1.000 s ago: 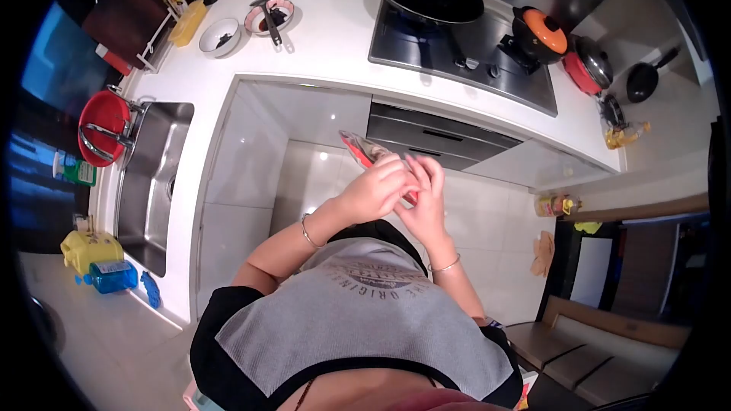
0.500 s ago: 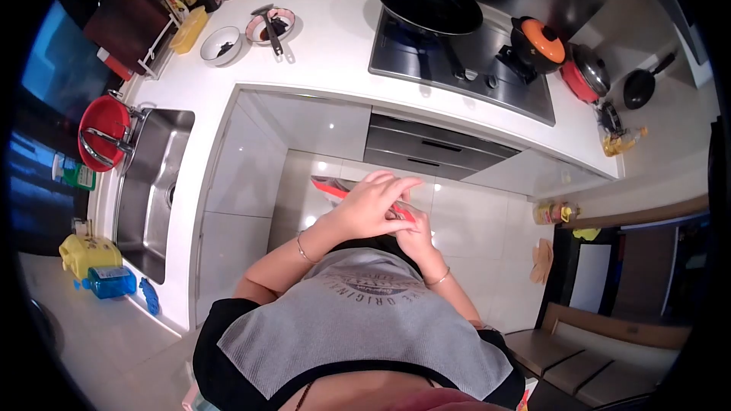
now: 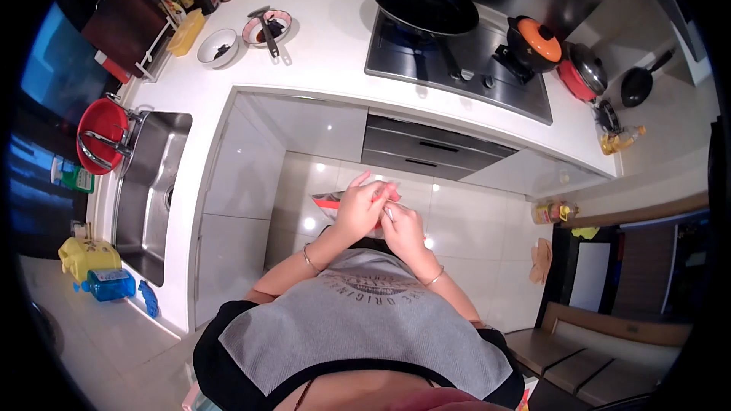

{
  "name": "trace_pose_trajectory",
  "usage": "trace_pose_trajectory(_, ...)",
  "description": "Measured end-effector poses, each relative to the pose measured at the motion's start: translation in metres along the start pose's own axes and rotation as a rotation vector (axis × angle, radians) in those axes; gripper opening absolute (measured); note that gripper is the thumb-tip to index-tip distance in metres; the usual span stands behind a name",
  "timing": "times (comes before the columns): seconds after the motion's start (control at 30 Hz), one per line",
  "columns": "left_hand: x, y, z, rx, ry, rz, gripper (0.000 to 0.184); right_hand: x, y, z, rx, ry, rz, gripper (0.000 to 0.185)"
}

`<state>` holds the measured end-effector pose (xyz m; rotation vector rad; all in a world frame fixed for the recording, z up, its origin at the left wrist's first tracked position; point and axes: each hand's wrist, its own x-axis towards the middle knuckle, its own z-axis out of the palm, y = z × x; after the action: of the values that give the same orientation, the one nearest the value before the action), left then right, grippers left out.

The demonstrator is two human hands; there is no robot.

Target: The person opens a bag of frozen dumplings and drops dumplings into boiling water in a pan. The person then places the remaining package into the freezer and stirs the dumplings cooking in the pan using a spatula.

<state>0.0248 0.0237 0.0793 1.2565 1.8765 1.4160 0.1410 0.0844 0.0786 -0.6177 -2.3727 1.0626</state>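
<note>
Both left hand and right hand had fingers closed on a red-edged packet above the floor tiles, its long axis roughly crosswise, its exposed end jutting past the nearer left hand.

Ctr's bright w/ glare on floor, edges dk & fisheye-bent.

The left hand and right hand jointly grip a red-and-grey packet in front of the counter. A frying pan and an orange-lidded pot sit on the stove. Left of these, a utensil rests across a pink-rimmed bowl, beside a white bowl. The sink lies at far left.
</note>
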Motion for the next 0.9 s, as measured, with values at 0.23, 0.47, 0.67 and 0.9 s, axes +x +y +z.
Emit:
trace_pose_trajectory(0.23, 0.012, 0.006, 0.0, -0.463, 0.241, -0.381, 0.044, 0.011, -0.01, 0.006, -0.141, 0.006, -0.013, 0.012)
trace_pose_trajectory(0.47, 0.021, -0.042, -0.036, -1.066, 0.534, -0.543, 0.037, -0.005, -0.004, 0.015, -0.051, 0.038, -0.093, 0.019)
trace_pose_trajectory(0.67, 0.038, 0.0, -0.069, -1.138, 0.62, -0.379, 0.035, 0.006, -0.022, 0.007, 0.195, 0.196, -0.046, 0.018)
trace_pose_trajectory(0.9, 0.044, 0.052, -0.087, -1.111, 0.403, 0.033, 0.039, 0.036, -0.045, -0.031, 0.143, 0.341, -0.269, 0.018)
